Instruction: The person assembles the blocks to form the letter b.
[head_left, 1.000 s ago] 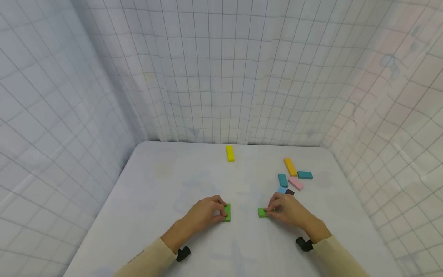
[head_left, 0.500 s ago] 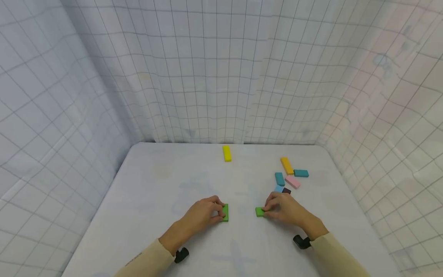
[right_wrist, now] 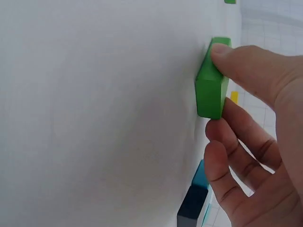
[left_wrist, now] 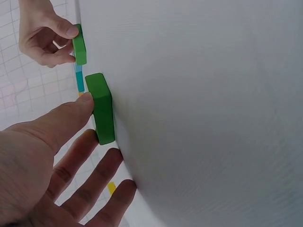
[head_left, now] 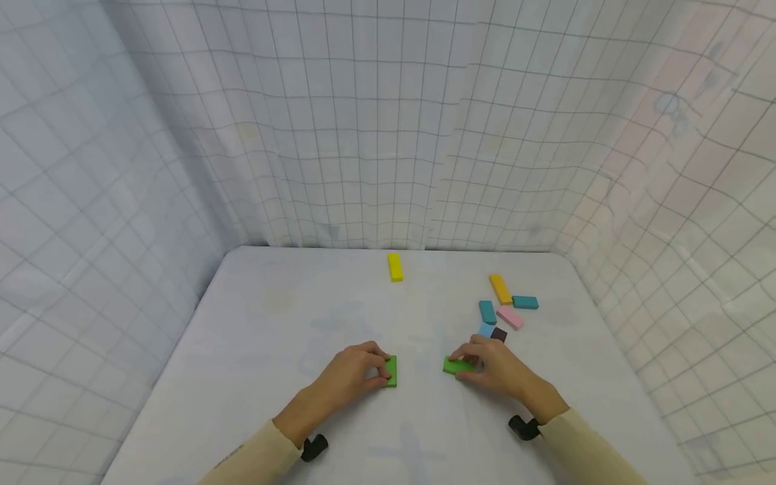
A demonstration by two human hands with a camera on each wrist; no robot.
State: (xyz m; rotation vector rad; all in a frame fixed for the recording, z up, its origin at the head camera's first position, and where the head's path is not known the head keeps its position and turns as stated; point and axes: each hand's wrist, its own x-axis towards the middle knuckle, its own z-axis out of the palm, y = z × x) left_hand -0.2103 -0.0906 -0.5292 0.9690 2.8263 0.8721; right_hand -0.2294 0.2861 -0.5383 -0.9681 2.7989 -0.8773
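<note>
Two green rectangular blocks lie on the white tabletop, one at each hand. In the head view my left hand (head_left: 354,369) pinches the left green block (head_left: 392,372); the left wrist view shows the thumb tip and index finger against that block (left_wrist: 104,111), the other fingertips near the surface. The right green block (head_left: 459,366) is between the thumb and fingers of my right hand (head_left: 500,366). From the right wrist, the thumb lies on one side of this block (right_wrist: 213,80), with fingertips on the opposite side. A gap separates the two blocks.
Beyond my right hand lie a light blue block (head_left: 486,329), a black block (head_left: 499,335), a pink block (head_left: 510,316), two teal blocks (head_left: 488,312) and an orange block (head_left: 500,289). A yellow block (head_left: 395,267) lies near the back edge. Gridded white curtains surround the table.
The right fingers have spread along the right green block, so more of it shows, and it sits slightly turned. The left hand keeps its hold. The whole head view has shifted slightly.
</note>
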